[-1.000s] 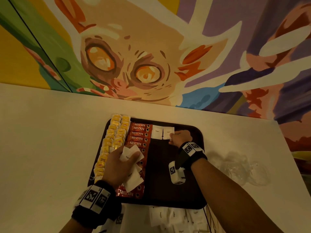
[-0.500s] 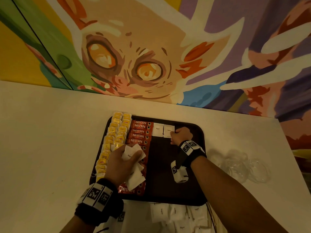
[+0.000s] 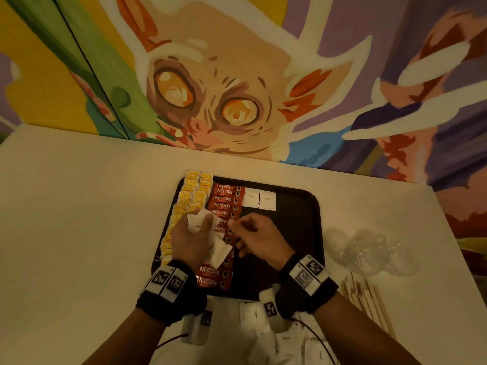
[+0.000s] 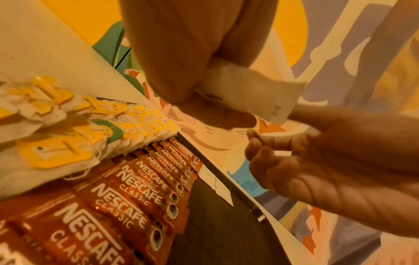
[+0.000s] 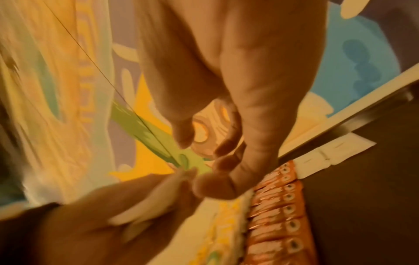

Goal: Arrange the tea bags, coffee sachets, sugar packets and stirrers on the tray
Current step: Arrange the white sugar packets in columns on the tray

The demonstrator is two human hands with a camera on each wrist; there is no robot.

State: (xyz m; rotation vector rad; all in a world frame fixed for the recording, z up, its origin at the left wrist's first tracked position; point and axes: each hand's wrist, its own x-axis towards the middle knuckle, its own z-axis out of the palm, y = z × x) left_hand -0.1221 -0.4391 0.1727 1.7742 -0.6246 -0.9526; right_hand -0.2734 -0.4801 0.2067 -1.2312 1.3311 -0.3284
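Over the tray (image 3: 303,219), left hand (image 3: 191,241) holds sugar packets (image 3: 203,222) pointing away.

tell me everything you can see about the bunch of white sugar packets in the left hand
The sugar packets are small, flat white paper sachets with tiny dark print, several bunched loosely and fanning out at odd angles. The left hand grips them, thumb across the top one, above the red coffee sachets on the dark tray. The right hand, fingers loosely curled, reaches toward one packet's edge; whether it touches is unclear.
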